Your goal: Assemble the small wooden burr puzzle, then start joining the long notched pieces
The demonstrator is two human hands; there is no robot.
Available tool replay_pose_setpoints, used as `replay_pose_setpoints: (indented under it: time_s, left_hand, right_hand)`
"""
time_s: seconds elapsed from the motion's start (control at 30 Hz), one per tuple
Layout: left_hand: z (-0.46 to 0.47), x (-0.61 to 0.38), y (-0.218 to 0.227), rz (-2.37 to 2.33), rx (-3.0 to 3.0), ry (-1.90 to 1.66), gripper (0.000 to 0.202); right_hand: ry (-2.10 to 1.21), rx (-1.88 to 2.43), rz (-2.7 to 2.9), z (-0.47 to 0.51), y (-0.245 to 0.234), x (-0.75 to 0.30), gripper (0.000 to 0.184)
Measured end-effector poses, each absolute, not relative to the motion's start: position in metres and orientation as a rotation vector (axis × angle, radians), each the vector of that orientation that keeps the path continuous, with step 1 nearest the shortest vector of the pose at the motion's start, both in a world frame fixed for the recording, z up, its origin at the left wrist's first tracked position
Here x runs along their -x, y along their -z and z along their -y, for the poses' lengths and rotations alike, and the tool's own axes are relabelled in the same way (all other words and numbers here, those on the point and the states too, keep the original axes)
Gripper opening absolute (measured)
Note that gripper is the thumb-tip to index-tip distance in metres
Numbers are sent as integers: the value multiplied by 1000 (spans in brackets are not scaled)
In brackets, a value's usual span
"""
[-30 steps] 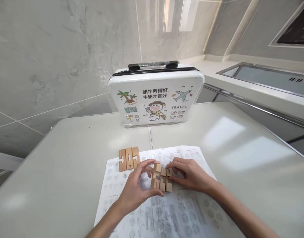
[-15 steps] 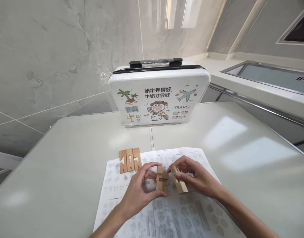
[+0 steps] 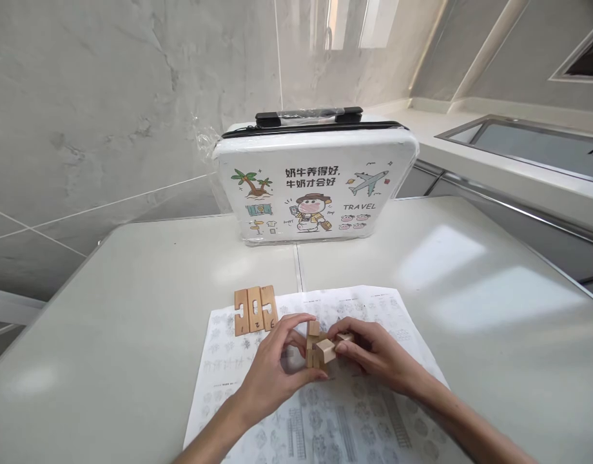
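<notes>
Left hand (image 3: 272,364), one: mine, grasping a small notched wooden assembly (image 3: 314,330), thumb at its near end and fingertips at its far end, the piece held in front of me above the printed paper. Right hand (image 3: 376,353), one: mine, pinching a pale wooden bar (image 3: 326,350) between thumb and fingers, its squared end turned toward the left and overlapping the assembly in my view; whether the two touch I cannot tell. Flat wooden pieces, three, laid side by side beyond my left hand, partly over the paper's far left edge: piece marked 1 (image 3: 241,325) at the left, with a cutout; piece marked 2 (image 3: 254,321) in the middle, with a closed slot; piece marked 3 (image 3: 269,319) at the right, with a cutout, nearest my fingers. Printed paper (image 3: 219,361), white, spread beneath both my hands, bearing grey figures and ladder-like columns too faint to read. Worktop (image 3: 132,309), pale and glossy, a seam running from the case toward the paper, bright reflections at the right. Case (image 3: 306,151), white, upright at the back of the worktop, black handle (image 3: 309,117) on top, clear plastic wrap around it, printed with palms, an aeroplane, a cow figure and "TRAVEL".
</notes>
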State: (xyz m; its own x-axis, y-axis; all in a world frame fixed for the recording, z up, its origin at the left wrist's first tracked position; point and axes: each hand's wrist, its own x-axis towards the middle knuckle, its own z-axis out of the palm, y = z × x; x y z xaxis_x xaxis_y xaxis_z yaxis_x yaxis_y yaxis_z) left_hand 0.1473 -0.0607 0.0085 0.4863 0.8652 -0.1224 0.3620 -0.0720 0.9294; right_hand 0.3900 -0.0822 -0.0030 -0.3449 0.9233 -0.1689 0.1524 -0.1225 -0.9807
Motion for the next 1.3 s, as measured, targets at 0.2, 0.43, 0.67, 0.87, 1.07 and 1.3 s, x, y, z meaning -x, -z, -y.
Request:
replay_pose_setpoints:
  time_s: [0.2,0.43,0.67,0.87,1.07,1.3]
  left_hand:
    - [61,-148,-9,-1036,-1692,-597,69]
    - [61,-147,-6,-1011,-1732,-617,67]
    - [60,-148,-9,-1045,-1690,-630,66]
    - [63,-144,-7,-1050,-1719,-581,68]
    - [64,-142,-4,-942,-1799,-607,69]
    - [65,-141,0,-829,-1865,-721,70]
  right_hand:
    - [-1627,1199,1379,87,2,-381,37]
    - [-1664,1143,1312,88,5,-376,35]
    - [-1757,1078,1341,90,-3,-381,30]
    - [-1488,1199,1532,91,-5,-379,25]
    - [-1319,1281,1660,93,-1,-377,27]
    - [-1362,1249,1632,94,-3,-376,32]
